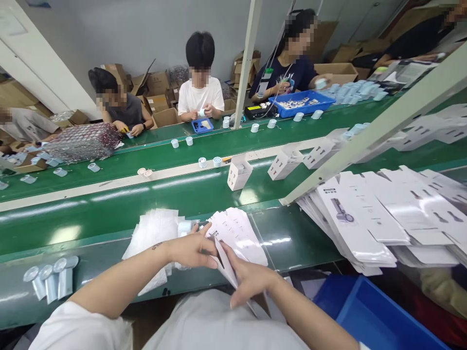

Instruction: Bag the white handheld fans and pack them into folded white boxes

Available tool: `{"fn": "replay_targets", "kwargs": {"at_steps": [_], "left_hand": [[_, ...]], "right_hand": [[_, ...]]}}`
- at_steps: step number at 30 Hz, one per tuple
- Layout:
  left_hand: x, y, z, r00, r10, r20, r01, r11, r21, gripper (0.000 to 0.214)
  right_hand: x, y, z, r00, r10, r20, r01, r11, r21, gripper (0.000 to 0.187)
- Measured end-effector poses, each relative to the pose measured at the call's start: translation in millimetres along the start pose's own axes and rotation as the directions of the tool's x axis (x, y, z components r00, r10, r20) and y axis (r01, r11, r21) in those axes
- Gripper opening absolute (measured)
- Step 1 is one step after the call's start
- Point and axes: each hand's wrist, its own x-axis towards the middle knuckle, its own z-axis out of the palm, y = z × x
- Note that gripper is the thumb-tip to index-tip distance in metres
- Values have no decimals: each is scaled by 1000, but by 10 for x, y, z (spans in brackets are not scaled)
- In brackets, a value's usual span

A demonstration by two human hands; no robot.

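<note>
Between my two hands is a partly folded white cardboard box (226,266), tilted and close to my body. My left hand (195,247) pinches its upper edge with thumb and fingers. Lower down, my right hand (251,279) grips the side of the same box, thumb on the near face. Behind it lies a small stack of flat printed boxes (242,232) on the green bench. Left of my left hand is a pile of thin white wrapping sheets (151,238), with a pale blue part (185,226) at its right edge.
Three pale blue cylindrical parts (51,278) lie at the left. Flat box blanks (359,214) are piled at the right, above a blue bin (379,311). Standing boxes (240,174) are on the green conveyor (120,209). A slanted white post (365,141) crosses the right side. Several co-workers sit opposite.
</note>
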Motion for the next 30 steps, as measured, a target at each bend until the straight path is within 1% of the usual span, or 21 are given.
{"fn": "replay_targets", "kwargs": {"at_steps": [1, 2, 4, 6, 7, 9, 11, 13, 15, 16, 17, 18, 20, 21, 22, 24, 25, 26, 28, 29, 30], "left_hand": [[-106, 35, -1, 999, 33, 2, -33, 999, -6, 6], [-211, 69, -25, 999, 51, 8, -51, 999, -5, 8], [-424, 119, -131, 999, 46, 23, -47, 999, 9, 11], [-633, 128, -260, 1000, 28, -5, -28, 1000, 0, 16], [-730, 111, -307, 998, 25, -57, -26, 999, -26, 28], [-886, 32, -321, 980, 35, -195, -61, 990, -126, 66], [-973, -90, -219, 958, 52, -280, -134, 951, -280, 100], [-995, -218, -50, 942, 98, -320, -249, 844, -475, 116], [-980, -312, 109, 913, 142, -383, -373, 673, -639, 115], [-967, -337, 169, 902, 153, -405, -410, 599, -688, 112], [-954, -347, 212, 903, 153, -402, -414, 556, -720, 108], [-942, -342, 242, 914, 143, -381, -393, 546, -740, 102], [-926, -299, 277, 939, 94, -331, -323, 576, -751, 84], [-921, -266, 289, 939, 52, -340, -303, 592, -747, 72], [-917, -230, 303, 924, -5, -382, -304, 598, -742, 60], [-916, -155, 338, 851, -145, -504, -343, 573, -744, 48], [-917, -119, 360, 798, -228, -558, -367, 549, -750, 47], [-921, -84, 385, 740, -305, -600, -395, 525, -754, 48], [-940, -21, 438, 653, -408, -638, -436, 487, -757, 53], [-957, 4, 462, 638, -422, -645, -446, 480, -755, 56], [-979, 22, 481, 647, -404, -647, -453, 479, -752, 59]], "right_hand": [[21, -33, 37, 999, -15, 39, 15, 1000, 1, 135], [49, -72, 79, 998, -46, 51, 46, 999, 4, 134], [115, -170, 163, 993, -112, 23, 112, 994, 1, 122], [168, -294, 219, 987, -156, -39, 155, 988, -24, 106], [186, -362, 234, 983, -171, -68, 169, 985, -40, 99], [202, -498, 249, 976, -194, -95, 187, 979, -81, 91], [211, -616, 270, 972, -215, -93, 202, 970, -133, 83], [234, -698, 313, 969, -240, -66, 225, 958, -176, 74], [284, -747, 364, 961, -276, -16, 270, 948, -168, 70], [317, -764, 385, 955, -296, 16, 295, 943, -153, 71], [351, -779, 398, 949, -312, 54, 317, 938, -143, 74], [382, -796, 403, 943, -320, 89, 330, 933, -145, 78], [415, -842, 400, 938, -308, 157, 334, 925, -179, 86], [409, -870, 402, 936, -302, 179, 335, 920, -201, 89], [386, -901, 415, 935, -305, 180, 341, 914, -221, 92], [296, -964, 499, 932, -354, 82, 362, 885, -293, 94], [240, -991, 574, 913, -408, -10, 377, 851, -366, 94], [185, -1015, 667, 871, -480, -101, 385, 797, -466, 94], [106, -1052, 869, 748, -635, -194, 364, 636, -680, 89], [88, -1067, 957, 690, -697, -196, 343, 554, -759, 84], [84, -1082, 1025, 649, -737, -190, 324, 494, -807, 77]]}}
